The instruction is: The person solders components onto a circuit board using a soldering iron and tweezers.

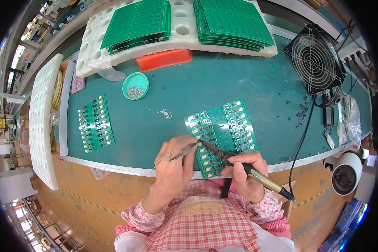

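Note:
My left hand [174,166] is closed on a pair of metal tweezers [183,152], their tips low over a green circuit board panel [218,126]. A thin wire [161,159] also curves out by its fingers. In my right hand [248,171] I grip a soldering iron [266,181] by its brass-coloured handle. The iron's dark tip meets the tweezer tips near the board's left column of parts; whether they touch is too small to tell. Rows of small white and black components cover this board, which lies tilted at the table's front edge.
Another populated board [97,128] lies at left. A teal dish [135,95] holds small metal parts, with loose ones [165,114] nearby. Behind stand a red tray [164,60] and a foam block [181,41] bearing board stacks. A black fan [313,61] and the iron's cable [303,153] occupy the right.

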Demonstrator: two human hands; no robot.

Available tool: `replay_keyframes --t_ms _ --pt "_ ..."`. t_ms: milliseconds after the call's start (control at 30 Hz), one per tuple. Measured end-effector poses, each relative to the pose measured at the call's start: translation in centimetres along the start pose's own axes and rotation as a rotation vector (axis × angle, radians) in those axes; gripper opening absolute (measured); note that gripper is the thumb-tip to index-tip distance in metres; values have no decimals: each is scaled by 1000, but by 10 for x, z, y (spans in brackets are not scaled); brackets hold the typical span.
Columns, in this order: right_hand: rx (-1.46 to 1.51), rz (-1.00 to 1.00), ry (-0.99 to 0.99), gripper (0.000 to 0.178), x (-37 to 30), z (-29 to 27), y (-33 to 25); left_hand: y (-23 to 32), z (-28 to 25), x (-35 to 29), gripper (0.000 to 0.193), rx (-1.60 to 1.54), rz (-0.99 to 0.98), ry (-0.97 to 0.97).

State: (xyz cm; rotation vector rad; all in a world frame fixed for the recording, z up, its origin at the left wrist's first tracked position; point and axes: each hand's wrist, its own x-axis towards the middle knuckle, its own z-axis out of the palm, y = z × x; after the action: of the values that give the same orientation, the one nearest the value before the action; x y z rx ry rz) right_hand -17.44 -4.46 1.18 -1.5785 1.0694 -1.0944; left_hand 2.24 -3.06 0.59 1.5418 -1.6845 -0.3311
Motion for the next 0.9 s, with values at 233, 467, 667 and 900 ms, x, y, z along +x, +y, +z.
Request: replay_keyframes --t_ms 233,467,667,900 --pt "-73 -152 -23 14 3 0 4 0 -1 0 19 0 5 -3" --pt "-82 -256 -63 18 5 -1 7 0 -1 1 20 -1 -3 -3" --pt "-48 -187 50 12 -2 -3 6 1 0 1 20 -7 0 4" --pt "-26 -121 103 12 -6 -2 8 1 0 0 19 4 -12 0"
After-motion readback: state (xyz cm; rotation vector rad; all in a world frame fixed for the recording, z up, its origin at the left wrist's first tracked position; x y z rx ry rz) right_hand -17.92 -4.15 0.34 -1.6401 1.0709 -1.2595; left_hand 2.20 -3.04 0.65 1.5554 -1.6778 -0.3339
